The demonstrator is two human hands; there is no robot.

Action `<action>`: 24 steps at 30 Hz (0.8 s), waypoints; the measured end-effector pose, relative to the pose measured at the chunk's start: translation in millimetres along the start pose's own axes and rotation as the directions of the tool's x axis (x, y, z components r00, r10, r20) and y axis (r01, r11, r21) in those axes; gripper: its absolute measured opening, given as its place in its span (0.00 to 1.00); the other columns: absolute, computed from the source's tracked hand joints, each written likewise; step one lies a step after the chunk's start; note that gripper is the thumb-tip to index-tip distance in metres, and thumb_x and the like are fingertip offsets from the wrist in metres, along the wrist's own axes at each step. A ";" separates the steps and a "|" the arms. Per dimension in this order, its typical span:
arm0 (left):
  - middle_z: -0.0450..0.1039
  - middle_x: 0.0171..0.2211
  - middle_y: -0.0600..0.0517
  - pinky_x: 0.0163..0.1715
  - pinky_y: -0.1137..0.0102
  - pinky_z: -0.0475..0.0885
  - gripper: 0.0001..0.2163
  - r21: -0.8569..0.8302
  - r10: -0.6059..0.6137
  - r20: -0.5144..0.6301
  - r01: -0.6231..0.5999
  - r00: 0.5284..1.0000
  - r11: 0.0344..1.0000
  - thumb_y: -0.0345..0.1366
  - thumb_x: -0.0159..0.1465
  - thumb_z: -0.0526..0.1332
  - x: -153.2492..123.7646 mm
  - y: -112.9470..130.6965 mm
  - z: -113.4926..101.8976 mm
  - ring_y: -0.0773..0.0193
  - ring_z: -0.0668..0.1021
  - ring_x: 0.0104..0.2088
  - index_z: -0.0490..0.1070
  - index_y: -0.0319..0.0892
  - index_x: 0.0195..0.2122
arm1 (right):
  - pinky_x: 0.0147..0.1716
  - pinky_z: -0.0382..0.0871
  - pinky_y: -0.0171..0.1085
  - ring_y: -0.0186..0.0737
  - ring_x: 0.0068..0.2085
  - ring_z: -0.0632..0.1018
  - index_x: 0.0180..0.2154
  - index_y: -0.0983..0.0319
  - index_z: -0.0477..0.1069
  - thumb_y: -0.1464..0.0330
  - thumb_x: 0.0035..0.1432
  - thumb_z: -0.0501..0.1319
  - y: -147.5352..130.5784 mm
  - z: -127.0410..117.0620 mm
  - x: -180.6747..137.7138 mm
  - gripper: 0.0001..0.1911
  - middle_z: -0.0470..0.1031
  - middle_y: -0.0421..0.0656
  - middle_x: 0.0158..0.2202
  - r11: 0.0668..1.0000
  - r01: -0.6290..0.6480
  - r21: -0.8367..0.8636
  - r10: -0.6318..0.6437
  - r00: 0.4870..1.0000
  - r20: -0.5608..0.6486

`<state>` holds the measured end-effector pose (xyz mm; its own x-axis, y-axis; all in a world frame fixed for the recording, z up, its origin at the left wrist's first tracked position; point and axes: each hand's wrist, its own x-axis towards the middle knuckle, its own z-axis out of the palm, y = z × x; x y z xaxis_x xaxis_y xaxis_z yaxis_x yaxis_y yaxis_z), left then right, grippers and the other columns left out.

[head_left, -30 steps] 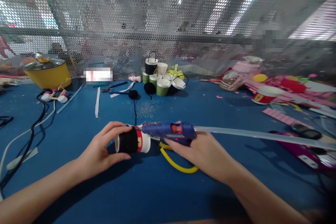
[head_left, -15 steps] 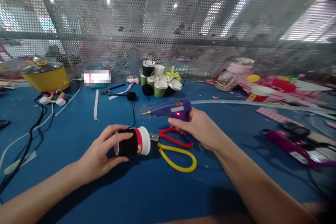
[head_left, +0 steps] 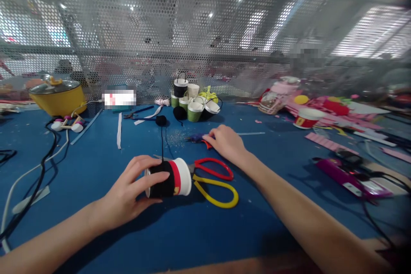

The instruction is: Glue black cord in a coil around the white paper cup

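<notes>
My left hand (head_left: 133, 188) grips a small paper cup (head_left: 170, 178) lying on its side on the blue table (head_left: 180, 235); the cup is wrapped in black with a red band and a white end. My right hand (head_left: 226, 143) reaches further back and rests closed over the blue hot glue gun (head_left: 196, 138), which lies on the table with its nozzle pointing left and its clear glue stick (head_left: 252, 133) trailing right. Scissors (head_left: 213, 177) with one red and one yellow handle lie just right of the cup.
Several small handled cups (head_left: 192, 100) cluster at the back centre before a perforated metal screen (head_left: 205, 43). A yellow pot (head_left: 58, 94) stands back left, with cables (head_left: 38, 167) running forward. Pink craft scraps, a red-and-white cup (head_left: 305, 117) and a purple tool (head_left: 348, 175) lie right.
My right hand has carried the glue gun away from the cup, up and back, then lowered it onto the table. The left hand has kept hold of the cup.
</notes>
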<state>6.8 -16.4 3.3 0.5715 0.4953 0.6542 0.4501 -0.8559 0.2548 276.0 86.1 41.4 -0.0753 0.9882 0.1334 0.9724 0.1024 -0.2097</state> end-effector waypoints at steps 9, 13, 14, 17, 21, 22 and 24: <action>0.60 0.51 0.42 0.47 0.54 0.67 0.19 0.016 0.023 0.046 -0.024 0.999 1.000 0.31 0.60 0.59 -1.3 0.0 0.9 0.51 0.63 0.51 0.60 0.45 0.52 | 0.36 0.63 0.36 0.37 0.35 0.71 0.32 0.64 0.73 0.51 0.53 0.54 -84.1 -5.2 -42.3 0.22 0.74 0.43 0.33 0.559 0.008 0.829 -0.564 0.736 0.374; 0.60 0.51 0.43 0.48 0.55 0.66 0.19 -0.027 0.009 0.072 -0.007 0.997 1.000 0.32 0.60 0.59 -1.0 0.5 0.4 0.52 0.64 0.52 0.60 0.46 0.53 | 0.33 0.63 0.35 0.33 0.30 0.70 0.28 0.64 0.70 0.58 0.44 0.65 -87.3 0.4 -42.5 0.15 0.71 0.40 0.28 0.375 -0.096 0.922 -0.458 0.846 0.274; 0.60 0.51 0.43 0.48 0.56 0.66 0.19 -0.057 -0.013 0.078 0.017 0.997 0.998 0.33 0.60 0.59 -0.7 1.1 -0.2 0.52 0.64 0.52 0.59 0.46 0.53 | 0.32 0.62 0.35 0.32 0.29 0.69 0.27 0.64 0.70 0.59 0.44 0.65 -86.5 -0.6 -42.2 0.15 0.70 0.40 0.27 0.354 -0.093 0.931 -0.437 0.863 0.253; 0.60 0.50 0.43 0.48 0.58 0.66 0.24 -0.179 -0.133 0.102 0.150 0.986 0.972 0.36 0.59 0.60 0.8 2.6 -2.0 0.54 0.66 0.51 0.55 0.46 0.55 | 0.32 0.61 0.35 0.32 0.28 0.68 0.25 0.64 0.69 0.59 0.45 0.64 -82.8 -8.5 -42.0 0.14 0.70 0.39 0.25 0.380 0.010 0.925 -0.383 0.912 0.147; 0.63 0.48 0.45 0.48 0.61 0.66 0.24 -0.317 -0.267 0.136 0.297 0.954 0.901 0.38 0.56 0.63 3.4 2.5 -3.1 0.55 0.68 0.49 0.57 0.46 0.53 | 0.31 0.61 0.35 0.32 0.28 0.67 0.25 0.63 0.67 0.60 0.49 0.60 -77.1 -19.8 -42.7 0.12 0.70 0.39 0.25 0.442 0.142 0.886 -0.316 0.949 0.005; 0.64 0.48 0.46 0.48 0.62 0.66 0.24 -0.341 -0.283 0.141 0.315 0.949 0.886 0.38 0.56 0.64 3.8 2.3 -3.0 0.55 0.68 0.49 0.58 0.46 0.52 | 0.31 0.61 0.35 0.32 0.28 0.67 0.25 0.63 0.67 0.60 0.49 0.60 -76.0 -21.1 -42.9 0.12 0.70 0.40 0.26 0.451 0.164 0.877 -0.312 0.950 -0.017; 0.65 0.47 0.46 0.48 0.62 0.65 0.23 -0.378 -0.303 0.154 0.340 0.940 0.861 0.38 0.55 0.64 4.0 2.2 -2.8 0.56 0.69 0.48 0.59 0.46 0.51 | 0.30 0.61 0.35 0.32 0.28 0.67 0.25 0.63 0.66 0.60 0.50 0.59 -74.5 -21.2 -42.8 0.12 0.70 0.40 0.26 0.466 0.201 0.862 -0.314 0.948 -0.051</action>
<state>8.1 -16.7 8.4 0.5066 0.7483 0.4282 0.3223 -0.6250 0.7109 211.5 33.7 71.8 -0.3651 0.8990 0.2418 0.2477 0.3442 -0.9056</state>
